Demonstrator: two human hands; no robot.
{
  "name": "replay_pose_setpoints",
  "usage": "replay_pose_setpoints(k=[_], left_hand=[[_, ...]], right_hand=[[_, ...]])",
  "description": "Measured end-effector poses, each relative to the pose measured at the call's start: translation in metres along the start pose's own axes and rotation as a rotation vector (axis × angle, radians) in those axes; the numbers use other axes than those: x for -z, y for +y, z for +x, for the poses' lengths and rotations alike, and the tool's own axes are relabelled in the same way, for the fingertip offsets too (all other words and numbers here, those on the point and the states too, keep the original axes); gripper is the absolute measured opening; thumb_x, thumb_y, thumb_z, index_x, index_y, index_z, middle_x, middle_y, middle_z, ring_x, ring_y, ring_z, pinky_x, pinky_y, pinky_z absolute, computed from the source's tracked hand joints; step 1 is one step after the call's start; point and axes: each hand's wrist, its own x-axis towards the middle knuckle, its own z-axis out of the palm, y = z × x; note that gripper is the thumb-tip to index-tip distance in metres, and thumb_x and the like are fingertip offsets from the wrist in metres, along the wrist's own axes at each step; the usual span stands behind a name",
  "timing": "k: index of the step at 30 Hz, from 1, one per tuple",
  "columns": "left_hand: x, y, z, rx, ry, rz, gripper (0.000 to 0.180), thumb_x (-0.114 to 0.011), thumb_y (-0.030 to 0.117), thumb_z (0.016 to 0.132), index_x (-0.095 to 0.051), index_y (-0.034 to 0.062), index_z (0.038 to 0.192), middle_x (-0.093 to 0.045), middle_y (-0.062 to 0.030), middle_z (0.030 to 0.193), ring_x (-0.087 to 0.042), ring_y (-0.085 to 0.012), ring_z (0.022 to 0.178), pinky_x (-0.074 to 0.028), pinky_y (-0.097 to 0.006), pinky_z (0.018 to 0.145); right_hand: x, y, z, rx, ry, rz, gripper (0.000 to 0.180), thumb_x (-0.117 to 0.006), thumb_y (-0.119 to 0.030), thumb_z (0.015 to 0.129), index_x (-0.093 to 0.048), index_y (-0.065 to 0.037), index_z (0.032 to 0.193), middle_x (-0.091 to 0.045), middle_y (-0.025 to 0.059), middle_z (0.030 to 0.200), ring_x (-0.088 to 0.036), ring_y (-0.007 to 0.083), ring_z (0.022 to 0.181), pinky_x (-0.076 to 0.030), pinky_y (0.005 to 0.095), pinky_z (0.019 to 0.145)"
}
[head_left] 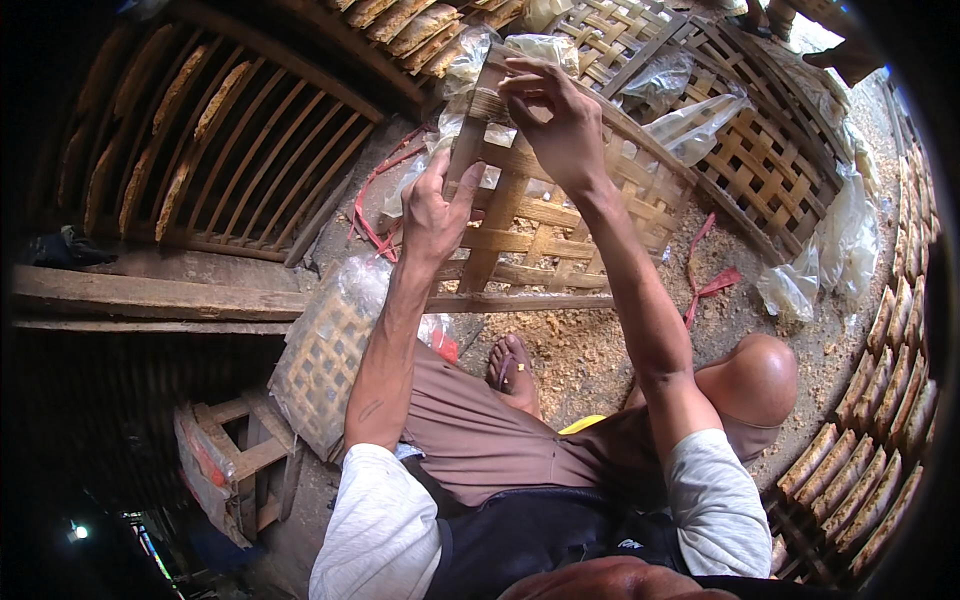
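A woven bamboo tray (550, 213) with a wooden frame is tilted up in front of me. My left hand (437, 210) grips the tray's left frame bar, its thumb lying along the near face. At the upper end of that bar, a light band of binding (488, 105) is wrapped around the wood. My right hand (555, 125) is beside this binding at the upper corner. Its thumb and fingers are bent together in a pinch; whatever they hold is too small to make out.
More woven trays (760, 165) with clear plastic sheets (835, 235) lie at the far right. A slatted wooden rack (270, 150) stands left. Red strips (712, 287) and crumbs (590, 365) litter the floor. A small wooden stool (245, 455) is at my left, rows of brownish slabs (850, 480) at right.
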Motion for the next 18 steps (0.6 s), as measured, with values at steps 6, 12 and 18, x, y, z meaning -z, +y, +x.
replay_pose_setpoints(k=[6,12,18], left_hand=[[0.003,0.01,0.0,-0.054,0.006,0.072,0.038,-0.062,0.035,0.097,-0.062,-0.0002,0.111,-0.07,-0.0182,0.094,-0.07,-0.031,0.087,-0.052,-0.04,0.076],[0.003,0.001,-0.002,0.007,-0.025,-0.039,0.04,-0.063,0.037,0.096,-0.062,0.0002,0.113,-0.07,-0.0174,0.095,-0.07,-0.0289,0.085,-0.052,-0.039,0.075],[0.003,0.008,-0.003,0.013,-0.029,-0.026,0.038,-0.063,0.036,0.096,-0.062,0.0023,0.113,-0.07,-0.0158,0.089,-0.07,-0.0279,0.08,-0.052,-0.039,0.071]], right_hand=[[0.006,-0.004,0.006,0.016,-0.071,-0.075,0.033,-0.074,-0.012,0.087,-0.061,-0.006,0.117,-0.074,0.0074,0.096,-0.073,0.0155,0.086,-0.057,0.0274,0.073],[0.013,-0.001,0.01,0.023,-0.11,-0.102,0.03,-0.073,-0.013,0.087,-0.061,-0.006,0.114,-0.074,0.008,0.098,-0.073,0.0179,0.086,-0.057,0.0293,0.074],[0.016,-0.004,0.012,0.175,-0.171,-0.231,0.027,-0.07,-0.011,0.09,-0.06,-0.005,0.114,-0.071,0.0104,0.097,-0.072,0.0227,0.089,-0.056,0.0328,0.077]])
